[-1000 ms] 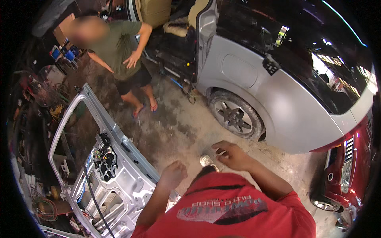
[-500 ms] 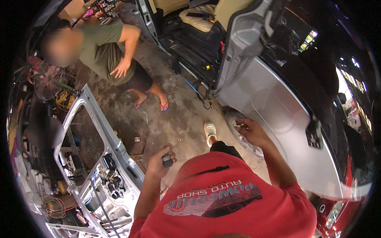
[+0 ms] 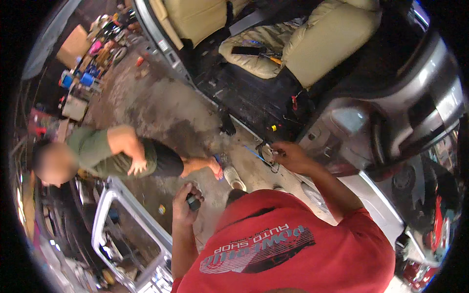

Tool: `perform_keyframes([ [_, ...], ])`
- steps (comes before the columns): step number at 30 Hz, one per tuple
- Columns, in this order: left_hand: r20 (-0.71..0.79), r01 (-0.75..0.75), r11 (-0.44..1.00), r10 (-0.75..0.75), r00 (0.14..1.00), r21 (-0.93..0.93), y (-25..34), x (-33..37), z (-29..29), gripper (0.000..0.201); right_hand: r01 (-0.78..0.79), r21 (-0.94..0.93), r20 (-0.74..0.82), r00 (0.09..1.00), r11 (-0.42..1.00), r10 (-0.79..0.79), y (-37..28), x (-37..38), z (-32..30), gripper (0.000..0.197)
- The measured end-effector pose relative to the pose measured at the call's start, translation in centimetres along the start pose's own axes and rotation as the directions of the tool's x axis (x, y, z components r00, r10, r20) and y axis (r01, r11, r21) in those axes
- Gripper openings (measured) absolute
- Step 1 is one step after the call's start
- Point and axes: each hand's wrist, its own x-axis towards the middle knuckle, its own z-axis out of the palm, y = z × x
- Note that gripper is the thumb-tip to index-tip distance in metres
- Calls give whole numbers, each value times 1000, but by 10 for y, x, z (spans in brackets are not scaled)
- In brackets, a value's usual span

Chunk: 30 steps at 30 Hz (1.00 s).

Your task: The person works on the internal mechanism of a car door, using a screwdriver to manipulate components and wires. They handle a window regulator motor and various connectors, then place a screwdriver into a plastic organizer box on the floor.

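Observation:
My left hand (image 3: 182, 209) is closed around a small dark grey cylindrical piece (image 3: 193, 201), held up over the floor at my left. My fingers cover much of it, so its kind does not show. My right hand (image 3: 296, 158) is raised beside the vehicle's open doorway, its fingertips drawn together. A small pale bit shows at those fingertips, too small to name. Beyond this hand lie the black cabin floor (image 3: 249, 95) and a thin blue strip (image 3: 255, 153) along the sill, with dark cables (image 3: 271, 165) near it.
A person (image 3: 111, 152) in a green shirt stands at the left, hand on hip. A detached silver door frame (image 3: 105, 205) stands at lower left. Inside the vehicle are a beige seat (image 3: 322, 41) and a phone-like dark slab (image 3: 246, 50). Clutter and a cardboard box (image 3: 74, 45) lie far left.
My view has swung toward the vehicle's interior, and I have stepped forward toward the doorway. My right hand is now beside the opening instead of over the wheel. The left still grips the dark piece.

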Motion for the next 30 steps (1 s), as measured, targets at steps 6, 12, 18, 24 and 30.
perform_keyframes([
  [6,105,121,985,-134,985,121,91,218,38,14,-481,-174,-194,872,859,449,52,71,31,40],
  [12,200,79,907,-176,964,415,177,409,95,19,-445,83,-281,848,892,450,31,111,91,37],
  [18,202,27,848,-157,967,530,210,576,129,16,-658,251,-280,653,710,704,27,158,130,43],
  [24,175,29,771,-181,968,636,212,677,120,20,-632,270,-311,656,726,687,61,248,126,34],
  [30,155,-32,577,-165,974,816,221,805,99,34,-615,444,-306,580,652,755,34,349,110,40],
])
